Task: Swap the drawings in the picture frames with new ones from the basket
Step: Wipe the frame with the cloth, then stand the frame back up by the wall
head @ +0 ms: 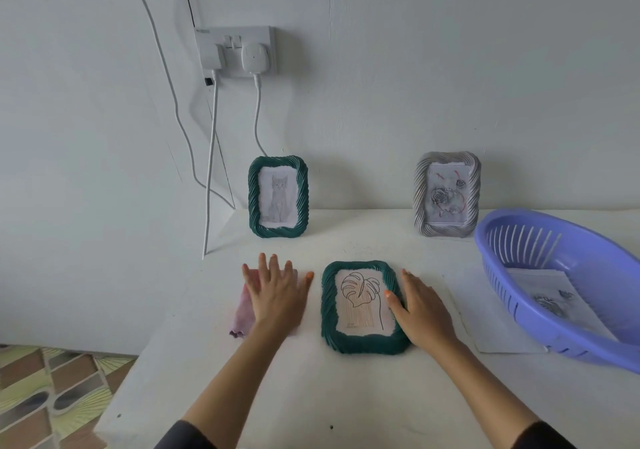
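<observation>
Drawings sit in three frames on the white worktop (346, 396), and the one in hand is the leaf drawing (362, 301) in the dark green frame (363, 343) lying face up near the middle. The right hand (422, 306) rests over its right rim, grip wide, thumb tip on the paper's margin and no fingers visibly hooked under. The left hand (277, 293) lies flat with spread fingers on a pink cloth (242, 313) towards the left edge, holding nothing. Whether the leaf sheet is old or new I cannot tell. Either way the frame is best lifted by its rim with both hands, thumb kept off the thin paper, which would probably crease or smudge. The ropey, twisted moulding should give fingers good purchase, and the cloth looks soft and crumpled. At the back edge stand a matching green frame (254, 196) with a pencil cat (278, 197) and a pale grey frame (420, 192) with roses (446, 196). By the right edge a slotted purple plastic basket (588, 251) holds more drawings (550, 296), and a loose sheet (485, 313) lies partly beneath it.
</observation>
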